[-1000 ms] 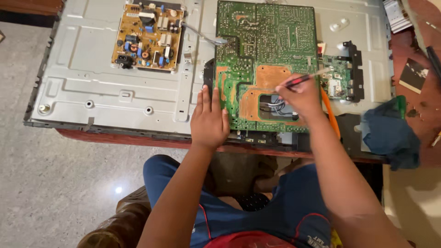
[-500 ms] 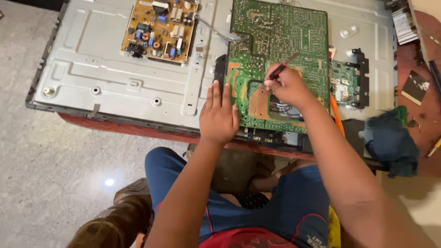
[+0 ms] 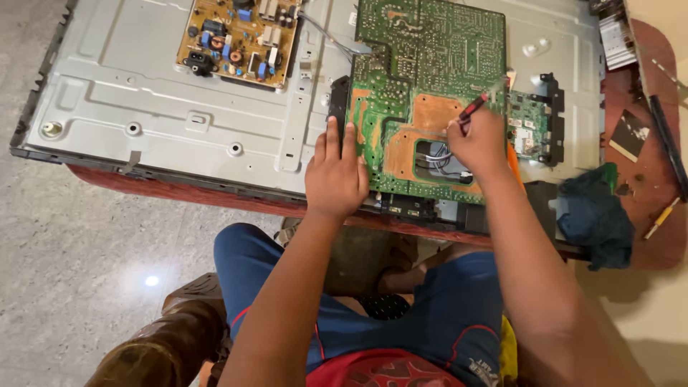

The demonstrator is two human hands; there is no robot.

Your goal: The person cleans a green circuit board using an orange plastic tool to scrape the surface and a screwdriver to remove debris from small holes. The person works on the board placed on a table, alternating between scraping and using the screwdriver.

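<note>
Lying solder-side up on the grey metal back panel [image 3: 165,93] of a flat screen, the large green circuit board [image 3: 430,64] sits toward the panel's right half, its near edge at the table's front rim. Compared with half a second ago, the right hand [image 3: 479,142] sits at much the same spot by the board's right edge, and the red-handled probe [image 3: 474,107] now slants up and to the right where before it pointed up and left. That hand is closed around the probe in a pen grip, the tool's far end blurred against the board. The left hand [image 3: 335,175] stays flat and open, palm down, fingers together, pressing the board's lower left corner. A brown power board [image 3: 240,39] is mounted well to the left, a small green board [image 3: 529,123] just right of the hand, and a dark blue cloth [image 3: 591,218] lies on the red table [image 3: 645,79].
</note>
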